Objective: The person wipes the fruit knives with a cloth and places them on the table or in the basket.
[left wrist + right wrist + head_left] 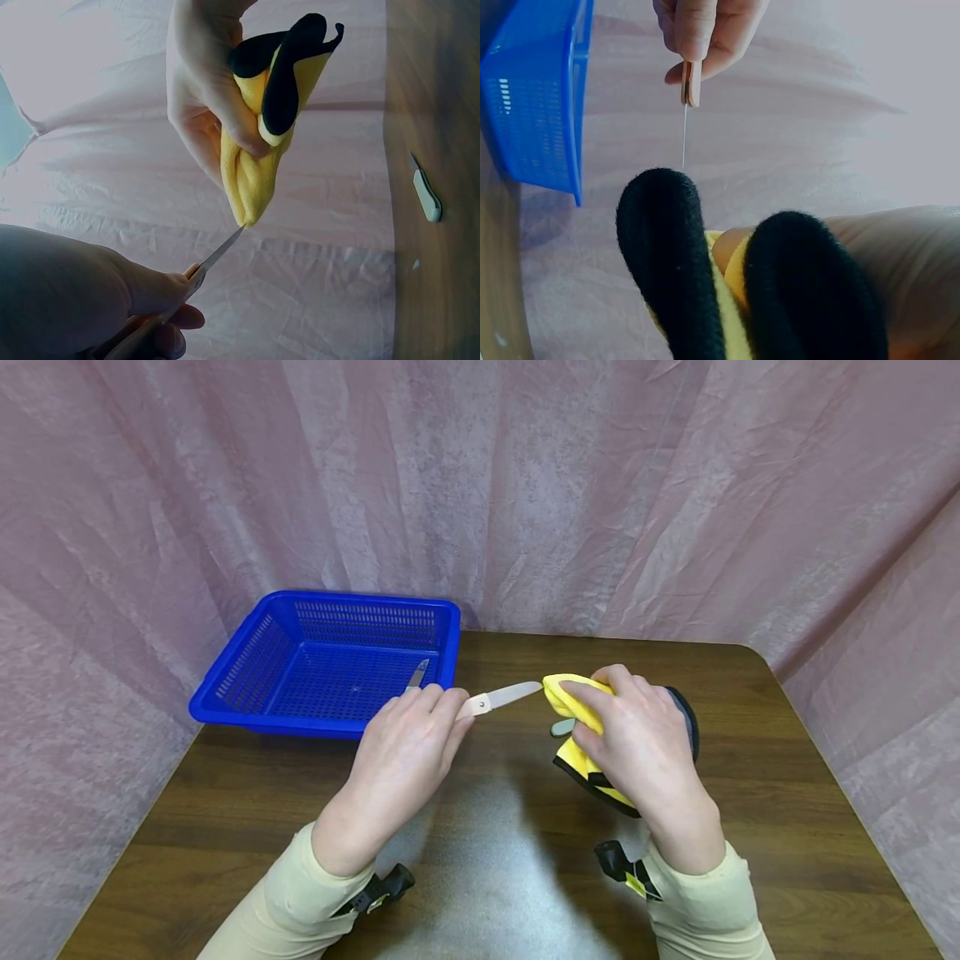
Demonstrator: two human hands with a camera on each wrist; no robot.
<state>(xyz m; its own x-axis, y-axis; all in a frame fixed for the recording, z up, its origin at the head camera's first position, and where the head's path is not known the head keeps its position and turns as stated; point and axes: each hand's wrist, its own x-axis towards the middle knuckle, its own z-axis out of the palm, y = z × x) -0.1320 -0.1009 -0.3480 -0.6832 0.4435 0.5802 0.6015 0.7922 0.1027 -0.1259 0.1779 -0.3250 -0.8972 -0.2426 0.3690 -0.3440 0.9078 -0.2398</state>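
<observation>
My left hand (408, 752) grips the pale handle of a folding knife (514, 694), its blade swung out and pointing right. In my right hand (645, 747) a yellow cloth (572, 693) with black edging is bunched between thumb and fingers. The blade's tip meets the cloth's folded end in the left wrist view; whether it goes into the fold is hidden. Beneath the right hand, a second folding knife (427, 196) with a pale grey-green handle lies on the table, partly covered by the cloth in the head view.
A blue plastic basket (258, 720) with slotted walls stands at the back left, beside my left hand. Inside it lies another knife (418, 673), partly hidden by that hand. Pink curtains (525, 510) hang behind the brown wooden table (757, 793) and at its sides.
</observation>
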